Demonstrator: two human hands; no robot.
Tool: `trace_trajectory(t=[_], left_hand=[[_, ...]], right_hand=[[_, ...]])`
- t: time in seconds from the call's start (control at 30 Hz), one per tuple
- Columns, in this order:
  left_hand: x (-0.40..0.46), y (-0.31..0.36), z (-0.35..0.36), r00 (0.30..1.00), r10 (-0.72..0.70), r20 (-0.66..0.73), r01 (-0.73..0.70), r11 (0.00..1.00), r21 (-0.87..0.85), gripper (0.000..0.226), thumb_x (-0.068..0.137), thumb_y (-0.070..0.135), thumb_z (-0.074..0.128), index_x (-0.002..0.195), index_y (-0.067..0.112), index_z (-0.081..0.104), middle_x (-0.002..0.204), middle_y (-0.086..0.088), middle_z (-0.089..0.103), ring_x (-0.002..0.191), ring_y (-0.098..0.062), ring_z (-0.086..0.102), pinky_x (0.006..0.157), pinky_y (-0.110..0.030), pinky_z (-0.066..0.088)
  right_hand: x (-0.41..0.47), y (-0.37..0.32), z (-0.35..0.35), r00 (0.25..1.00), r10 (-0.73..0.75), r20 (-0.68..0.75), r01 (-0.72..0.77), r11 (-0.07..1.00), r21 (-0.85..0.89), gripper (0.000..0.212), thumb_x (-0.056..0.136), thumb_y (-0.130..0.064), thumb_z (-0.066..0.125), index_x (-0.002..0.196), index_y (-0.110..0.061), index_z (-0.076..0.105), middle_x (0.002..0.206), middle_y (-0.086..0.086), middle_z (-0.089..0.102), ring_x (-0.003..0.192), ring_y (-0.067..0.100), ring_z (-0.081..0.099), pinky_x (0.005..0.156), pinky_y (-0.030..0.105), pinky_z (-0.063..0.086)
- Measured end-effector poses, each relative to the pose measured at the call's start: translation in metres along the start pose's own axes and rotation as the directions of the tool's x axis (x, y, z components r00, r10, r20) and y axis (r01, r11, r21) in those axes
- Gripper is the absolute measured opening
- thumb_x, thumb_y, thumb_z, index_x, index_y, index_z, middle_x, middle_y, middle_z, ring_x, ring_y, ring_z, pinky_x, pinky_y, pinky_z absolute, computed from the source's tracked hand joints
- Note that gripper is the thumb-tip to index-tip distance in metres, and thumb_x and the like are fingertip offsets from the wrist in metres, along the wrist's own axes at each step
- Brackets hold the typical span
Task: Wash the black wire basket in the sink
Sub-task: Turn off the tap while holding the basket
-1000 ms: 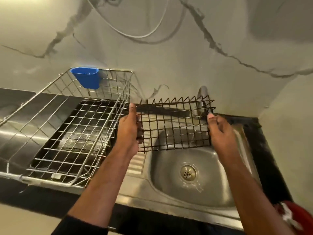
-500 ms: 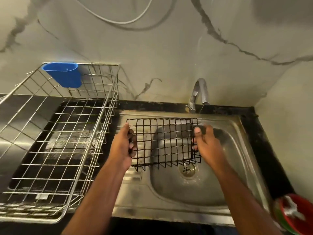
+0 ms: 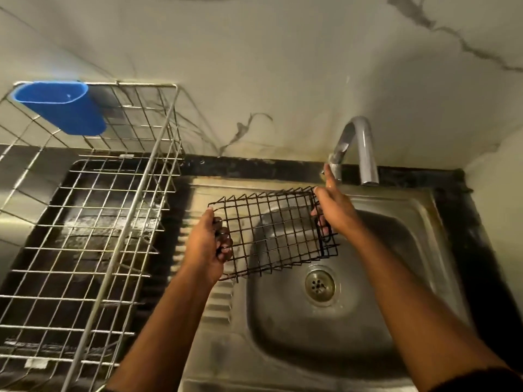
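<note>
Blue plastic cup [image 3: 60, 108], hooked on the back rim of a silver wire drying rack [image 3: 93, 236] at far left, over a dark wet counter. Just right of the rack, the ribbed steel drainboard of the sink [image 3: 410, 210].

Next, left hand [image 3: 205, 247]: fingers curled through the mesh and clamped on the left end of the black wire basket [image 3: 271, 233]. Basket held in the air, tilted, its left part over the drainboard and its right part over the basin, up and left of the drain [image 3: 319, 285]; not resting on the steel, as far as can be told.

Then right hand [image 3: 334, 212]: lower fingers hooked round the basket's right end, forefinger stretched up and touching, or nearly touching, the lever at the tap [image 3: 356, 148]. No water visible from the spout.

Step in hand, by judgement: basket positioned over the sink, washing proper not yet begun, tap about to be opened. Next move likely calls for pushing the lever with that finger while the left hand takes most of the weight, then bringing the mesh under the stream. Possible snag: a one-sided grip letting the basket swing and knock the basin.

No brand, label or readable writing anywhere; only a small pale tag on the rack's front edge, too small to read.
</note>
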State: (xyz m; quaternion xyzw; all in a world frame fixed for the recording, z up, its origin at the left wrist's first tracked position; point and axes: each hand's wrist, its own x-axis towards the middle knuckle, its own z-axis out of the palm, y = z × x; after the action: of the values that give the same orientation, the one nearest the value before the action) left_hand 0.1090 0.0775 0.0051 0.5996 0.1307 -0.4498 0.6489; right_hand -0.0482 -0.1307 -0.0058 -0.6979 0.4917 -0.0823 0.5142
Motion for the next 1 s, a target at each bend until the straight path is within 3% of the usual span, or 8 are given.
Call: trace_trajectory(t=[0.1, 0.23, 0.37, 0.53, 0.7, 0.8, 0.9, 1.0], left_hand=[[0.010, -0.001, 0.004, 0.999, -0.033, 0.035, 0.034, 0.999, -0.015, 0.043, 0.106, 0.048, 0.043, 0.072, 0.022, 0.039, 0.048, 0.008, 0.031, 0.037, -0.006, 0.028, 0.028, -0.019, 0.022], [0.014, -0.004, 0.004, 0.998, -0.042, 0.052, 0.043, 0.999, -0.017, 0.045, 0.106, 0.049, 0.043, 0.070, 0.022, 0.037, 0.048, 0.007, 0.030, 0.039, -0.007, 0.028, 0.028, -0.018, 0.022], [0.007, -0.002, -0.001, 1.000, 0.000, 0.017, 0.000, 1.000, 0.022, 0.044, 0.105, 0.048, 0.046, 0.069, 0.023, 0.038, 0.050, 0.007, 0.034, 0.038, -0.006, 0.029, 0.028, -0.018, 0.022], [-0.013, 0.002, 0.002, 1.000, 0.008, -0.002, -0.007, 0.999, 0.046, 0.040, 0.103, 0.048, 0.051, 0.074, 0.020, 0.046, 0.057, 0.005, 0.038, 0.040, -0.006, 0.030, 0.029, -0.019, 0.023], [-0.035, -0.002, 0.014, 1.000, 0.024, -0.013, -0.023, 0.994, 0.102, 0.061, 0.104, 0.048, 0.050, 0.127, -0.008, 0.057, 0.071, -0.008, 0.067, 0.045, -0.007, 0.029, 0.030, -0.020, 0.023], [-0.052, -0.004, 0.016, 0.997, 0.082, 0.016, -0.083, 0.985, 0.150, 0.046, 0.105, 0.051, 0.046, 0.084, 0.012, 0.060, 0.056, 0.005, 0.049, 0.046, -0.008, 0.036, 0.038, -0.022, 0.030], [-0.067, -0.008, 0.014, 0.990, 0.124, 0.064, -0.134, 0.972, 0.191, 0.044, 0.102, 0.058, 0.046, 0.094, 0.017, 0.061, 0.072, 0.002, 0.057, 0.061, -0.011, 0.049, 0.052, -0.027, 0.040], [-0.082, -0.014, 0.011, 0.978, 0.160, 0.130, -0.191, 0.942, 0.277, 0.056, 0.098, 0.065, 0.045, 0.105, 0.013, 0.063, 0.079, 0.000, 0.060, 0.062, -0.011, 0.050, 0.052, -0.026, 0.041]], right_hand=[[0.018, 0.010, 0.003, 0.999, 0.025, -0.026, -0.027, 0.996, -0.086, 0.048, 0.102, -0.057, 0.030, 0.148, -0.059, 0.020, 0.101, 0.003, 0.061, 0.068, 0.016, 0.055, 0.062, 0.036, 0.051], [0.024, 0.014, 0.001, 0.998, 0.060, -0.032, -0.061, 0.997, -0.050, 0.045, 0.102, -0.056, 0.034, 0.147, -0.057, 0.029, 0.098, 0.009, 0.065, 0.067, 0.015, 0.054, 0.048, 0.025, 0.045], [-0.001, 0.019, 0.004, 1.000, 0.016, -0.019, -0.014, 0.996, 0.092, 0.050, 0.103, -0.052, 0.037, 0.149, -0.060, 0.017, 0.090, -0.013, 0.056, 0.085, 0.024, 0.063, 0.060, 0.034, 0.054], [-0.044, 0.016, -0.002, 0.972, -0.034, -0.233, 0.069, 0.987, 0.142, 0.046, 0.102, -0.051, 0.041, 0.148, -0.046, 0.037, 0.098, -0.025, 0.056, 0.089, 0.009, 0.067, 0.060, 0.029, 0.053], [-0.070, 0.015, -0.020, 0.963, -0.014, -0.270, 0.042, 0.994, 0.097, 0.048, 0.100, -0.063, 0.032, 0.134, -0.038, 0.053, 0.095, 0.000, 0.069, 0.071, 0.011, 0.058, 0.057, 0.026, 0.042], [-0.085, 0.015, -0.028, 0.940, -0.008, -0.340, 0.049, 0.992, 0.113, 0.046, 0.101, -0.062, 0.031, 0.128, -0.035, 0.057, 0.097, 0.004, 0.071, 0.072, 0.013, 0.056, 0.063, 0.030, 0.045], [-0.103, 0.020, -0.032, 0.950, 0.035, -0.311, -0.006, 0.995, 0.095, 0.049, 0.103, -0.057, 0.030, 0.136, -0.029, 0.053, 0.109, 0.004, 0.065, 0.090, 0.017, 0.057, 0.077, 0.037, 0.051], [-0.119, 0.023, -0.035, 0.929, 0.025, -0.370, 0.019, 0.993, 0.116, 0.047, 0.104, -0.054, 0.030, 0.123, -0.022, 0.058, 0.099, 0.002, 0.064, 0.081, 0.016, 0.059, 0.056, 0.023, 0.040]])
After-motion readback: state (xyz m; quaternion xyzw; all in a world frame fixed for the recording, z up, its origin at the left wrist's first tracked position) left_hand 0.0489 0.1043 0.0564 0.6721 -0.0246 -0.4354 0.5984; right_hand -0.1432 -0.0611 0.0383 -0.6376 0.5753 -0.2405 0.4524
